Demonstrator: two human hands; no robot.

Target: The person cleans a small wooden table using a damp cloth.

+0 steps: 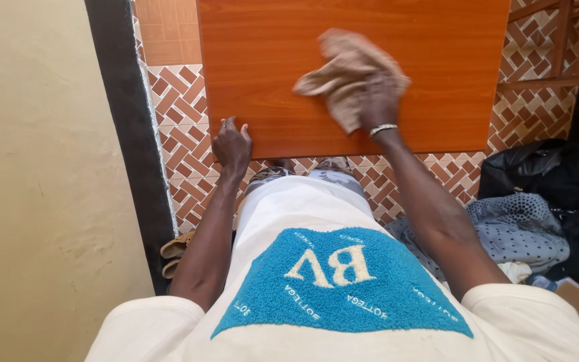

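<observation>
Your right hand (pixel 378 100) and the tan cloth (pixel 346 74) it grips are smeared by motion blur, so you cannot make out the fingers. The table (pixel 263 53) runs off the top edge; its far edge and legs stay unseen.

A crumpled tan cloth (pixel 346 74) lies bunched on the orange-brown wooden table (pixel 269 60), right of its middle. The tabletop is smooth, flat and glossy, its near edge straight

Bright even daylight; soft shadows; cloth (pixel 348 74) motion-blurred; edges slightly bowed
</observation>
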